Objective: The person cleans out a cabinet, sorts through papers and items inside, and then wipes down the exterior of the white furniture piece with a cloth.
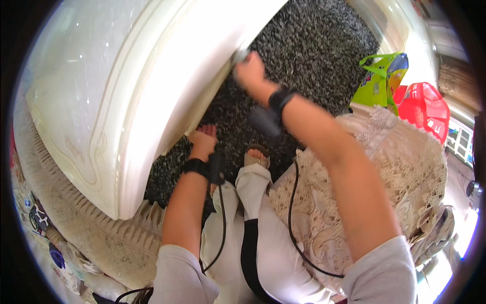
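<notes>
A glossy white table (152,72) with a thick moulded edge fills the upper left. My right hand (250,72) is blurred and closed around a small greyish item (240,56), perhaps a cloth, pressed at the underside of the table's edge. My left hand (204,142) is at the lower rim near the table's curved corner, fingers partly extended; its thumb side touches the rim, and whether it grips is unclear. Each wrist wears a black strap with a dark device and a cable.
Below lies a dark speckled floor (319,49). On the right are a lace-trimmed beige cover (402,171), a green bag (379,83) and a red bag (425,110). Beige quilted upholstery (91,228) stands at the left, under the table's edge. My feet are close below my hands.
</notes>
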`<act>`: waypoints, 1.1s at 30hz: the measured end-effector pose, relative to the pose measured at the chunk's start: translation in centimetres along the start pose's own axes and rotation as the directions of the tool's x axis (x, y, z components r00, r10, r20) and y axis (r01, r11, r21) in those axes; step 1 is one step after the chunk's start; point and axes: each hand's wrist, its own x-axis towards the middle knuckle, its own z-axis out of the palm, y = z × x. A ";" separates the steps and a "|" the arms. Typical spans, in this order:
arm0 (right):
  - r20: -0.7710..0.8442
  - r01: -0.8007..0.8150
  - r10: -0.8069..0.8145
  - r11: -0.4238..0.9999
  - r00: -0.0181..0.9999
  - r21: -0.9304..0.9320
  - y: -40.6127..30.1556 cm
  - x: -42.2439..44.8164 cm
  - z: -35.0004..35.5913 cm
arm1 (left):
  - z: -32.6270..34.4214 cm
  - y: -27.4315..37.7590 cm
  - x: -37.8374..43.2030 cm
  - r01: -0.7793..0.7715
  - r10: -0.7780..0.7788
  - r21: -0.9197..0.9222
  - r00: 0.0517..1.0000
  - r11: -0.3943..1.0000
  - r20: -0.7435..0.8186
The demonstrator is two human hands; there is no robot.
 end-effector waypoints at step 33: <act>-0.118 0.387 -0.541 0.720 0.833 -0.576 -2.9 32.1 -16.6 | 16.8 -3.0 -6.2 -0.540 -0.494 -0.494 -0.159 -0.681 0.855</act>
